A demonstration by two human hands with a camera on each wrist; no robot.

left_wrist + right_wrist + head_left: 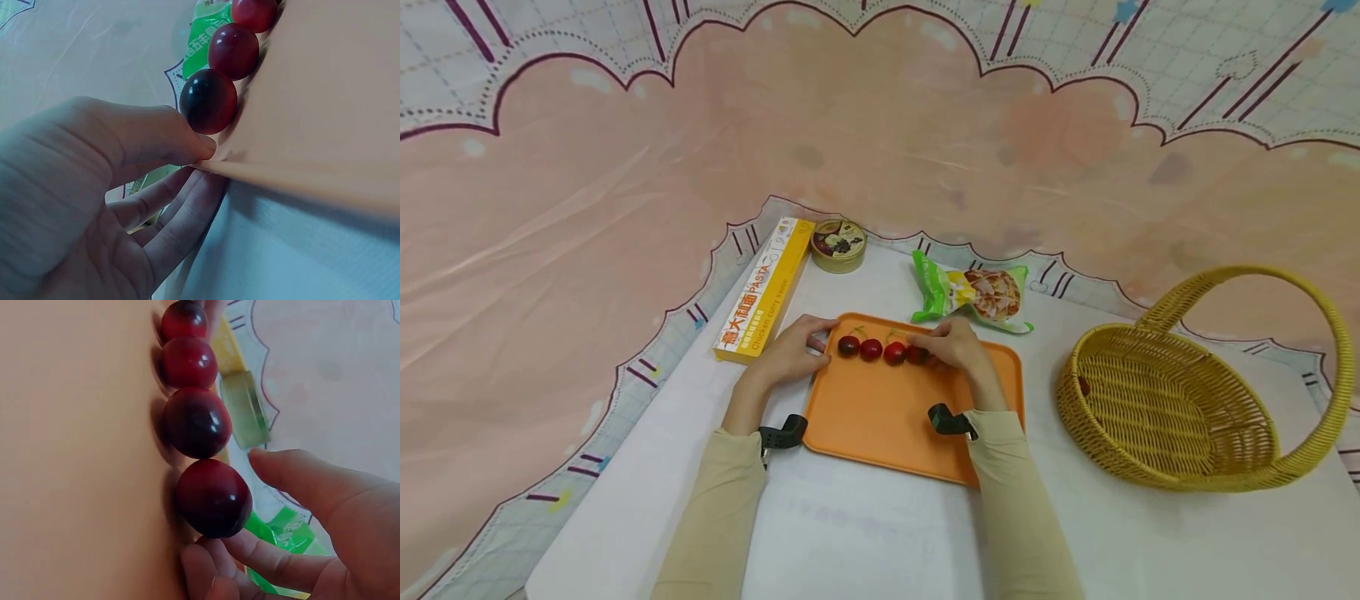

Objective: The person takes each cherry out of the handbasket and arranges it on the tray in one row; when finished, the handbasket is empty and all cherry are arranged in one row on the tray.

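Note:
Four-sided and orange, the tray (880,408) carries a row of several dark red cherries (871,350) along its far side. My left hand (786,354) grips the tray's left far corner, thumb on the rim and fingers against its outer side, close to the darkest cherry (209,102). At the row's right end, my right hand (958,346) has its fingers touching the last cherry (214,499). In the right wrist view its thumb stands apart from that cherry, and the fingers lie loosely bent. Green stems show on some cherries in the head view.
A wicker basket (1150,417) with a tall handle stands at the right, a small dark red thing (1084,386) inside its left wall. Behind the tray are a yellow pasta box (766,287), a round tin (838,247) and a green snack packet (977,293).

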